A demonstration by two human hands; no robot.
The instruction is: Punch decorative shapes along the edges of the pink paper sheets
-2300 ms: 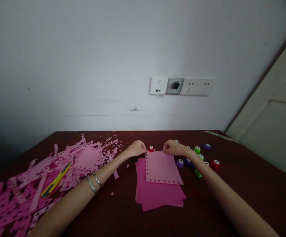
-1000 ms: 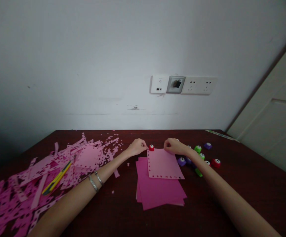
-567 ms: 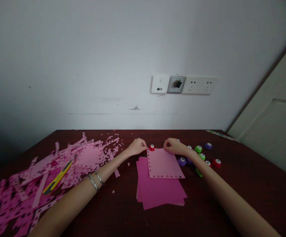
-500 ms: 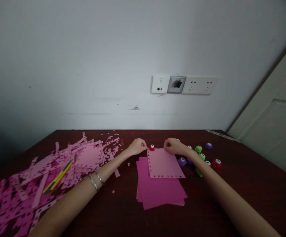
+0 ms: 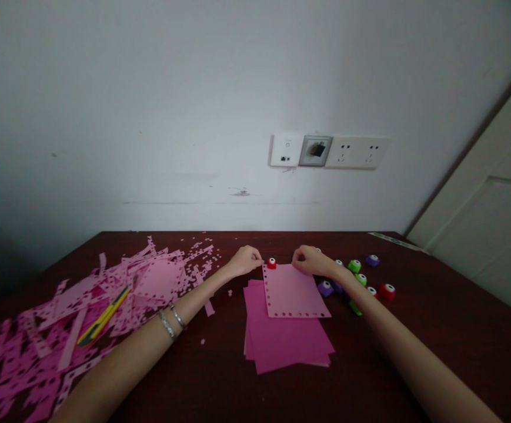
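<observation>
A light pink sheet of paper [image 5: 293, 291] with holes along its left and near edges lies partly over a stack of darker pink paper [image 5: 288, 346]. At its far left edge sits a small red craft punch [image 5: 271, 263]. My left hand [image 5: 245, 261] is closed in a pinch at the sheet's far left corner, beside the punch. My right hand [image 5: 310, 260] has its fingers closed on the sheet's far edge near the right corner. The fingertips of both hands are partly hidden.
Several purple, green and red punches [image 5: 387, 291] lie on the right, some behind my right forearm. Pink paper scraps [image 5: 30, 358] heap up on the left, with a yellow utility knife [image 5: 104, 317] on top. A wall with sockets [image 5: 356, 153] stands behind the dark table [image 5: 220, 388].
Over the first second or so, the light pink sheet and the red punch shifted slightly away from me with both hands. Since then hands, sheet and punch have barely moved.
</observation>
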